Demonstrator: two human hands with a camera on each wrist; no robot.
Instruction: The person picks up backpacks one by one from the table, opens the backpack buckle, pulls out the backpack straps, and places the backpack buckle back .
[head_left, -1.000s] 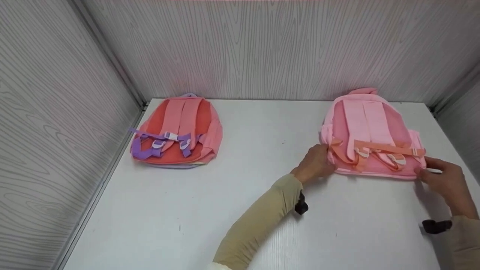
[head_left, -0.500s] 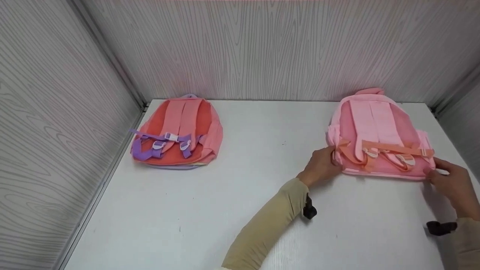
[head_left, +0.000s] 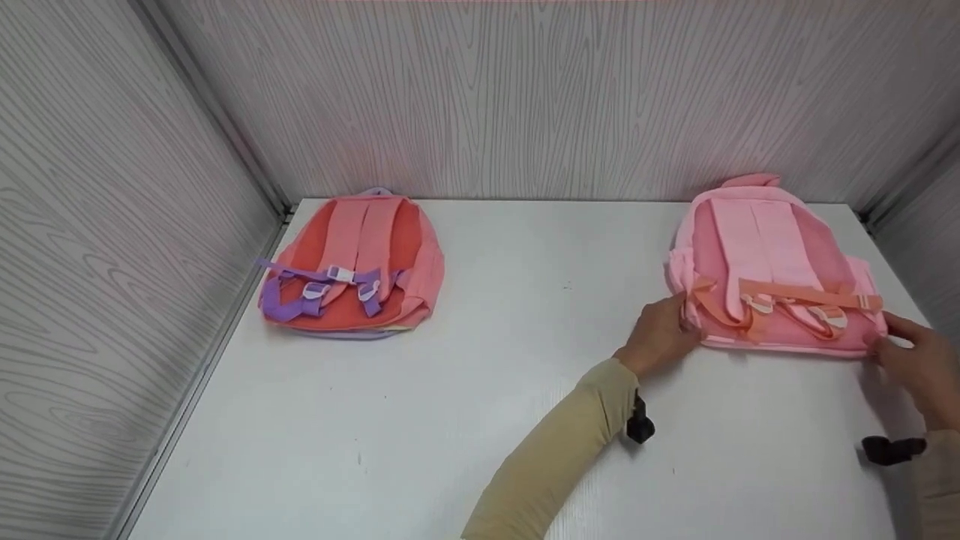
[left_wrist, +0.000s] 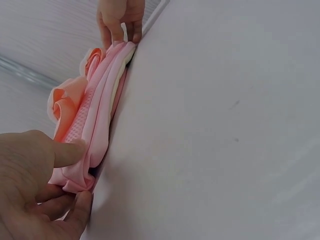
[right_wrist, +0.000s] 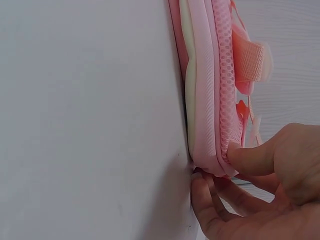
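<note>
A light pink backpack (head_left: 765,240) with orange straps and white buckles lies straps-up at the back right of the table. My left hand (head_left: 661,335) pinches its lower left corner, thumb on top and fingers beneath, as the left wrist view shows. At the lower right corner my right hand (head_left: 916,365) grips the bag the same way; in the right wrist view its thumb (right_wrist: 250,157) presses the mesh back panel. Farther left lies a coral-pink backpack (head_left: 420,274) with purple straps, also straps-up, touched by neither hand. The undersides of both bags are hidden.
The white table (head_left: 487,405) meets a grey wood-grain back wall (head_left: 480,97). Side walls stand at the left (head_left: 67,285) and right (head_left: 926,225). A black wrist camera (head_left: 640,421) hangs at the left sleeve, another (head_left: 892,450) at the right.
Both hands have moved the light pink backpack to the right across the table, keeping their grip on its lower corners. The coral-pink backpack has stayed in place.
</note>
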